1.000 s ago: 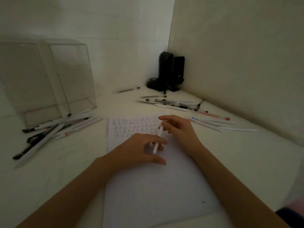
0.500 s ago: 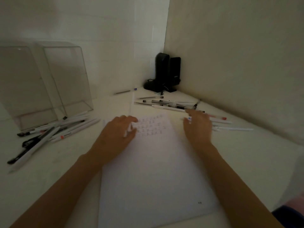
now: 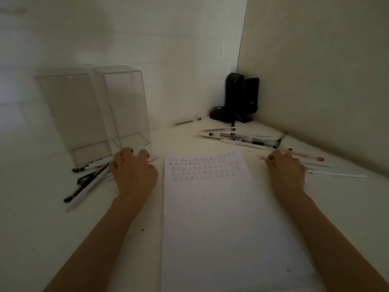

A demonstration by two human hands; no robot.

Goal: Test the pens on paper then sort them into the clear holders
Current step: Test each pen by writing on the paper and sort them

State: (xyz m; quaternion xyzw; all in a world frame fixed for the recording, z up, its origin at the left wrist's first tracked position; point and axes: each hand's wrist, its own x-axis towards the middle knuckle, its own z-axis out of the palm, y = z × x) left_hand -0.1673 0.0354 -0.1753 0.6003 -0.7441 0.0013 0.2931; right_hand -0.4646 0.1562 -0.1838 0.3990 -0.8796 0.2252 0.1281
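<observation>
Where dim light allows, head view: flat white paper on pale surface, rows of small marks at top. Two clear boxy holders upright, rear left. Left hand palm-down over slim left pens before holders, fingers curled; grip cannot be told. Right hand palm-down on right pens, fingers bent, possibly pinching one.

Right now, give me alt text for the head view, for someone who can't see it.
A person's left hand lies on a pen pile in front of two clear holders; the right hand lies on loose pens right of a paper sheet with rows of test scribbles.
</observation>
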